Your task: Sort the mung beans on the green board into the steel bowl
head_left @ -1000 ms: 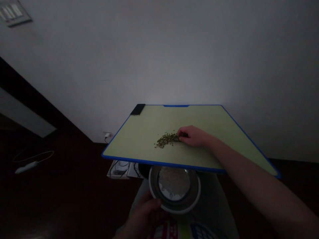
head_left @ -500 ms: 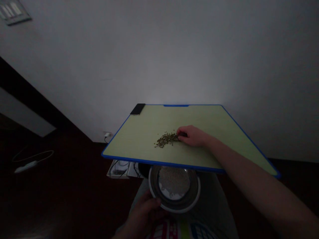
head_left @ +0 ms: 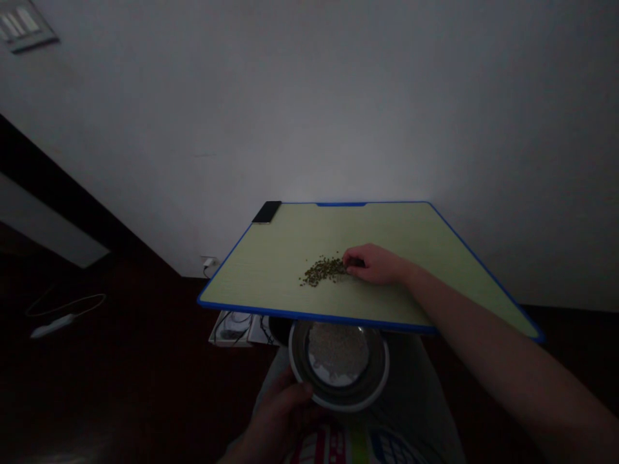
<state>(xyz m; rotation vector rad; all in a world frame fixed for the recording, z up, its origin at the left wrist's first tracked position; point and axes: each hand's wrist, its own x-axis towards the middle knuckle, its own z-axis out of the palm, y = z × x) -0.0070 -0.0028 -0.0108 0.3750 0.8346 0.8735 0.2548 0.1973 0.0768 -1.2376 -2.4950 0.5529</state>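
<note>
On the light green tabletop [head_left: 387, 225] lies a loose pile of small green-brown beans or seeds [head_left: 322, 270]. My right hand [head_left: 370, 263] rests at the right end of the pile, its fingers curled toward the thumb. What sits between those fingertips, if anything, is hidden. Below the table's front edge, my left hand [head_left: 283, 406] grips the rim of a round metal bowl [head_left: 345, 407] over my lap, thumb on top. Pale small grains [head_left: 338, 354] cover the bottom of the bowl. The table edge overlaps the bowl's far side.
A black phone [head_left: 266, 212] lies at the table's far left corner, and a blue rim surrounds the top. The wall [head_left: 338, 116] stands directly behind. Beneath the table, at left, is a white box with cables [head_left: 232, 328]. A white power strip [head_left: 53, 325] lies on the dark floor.
Almost nothing differs. My right hand stays curled at the pile and my left hand keeps the bowl in place; the view has shifted very slightly.
</note>
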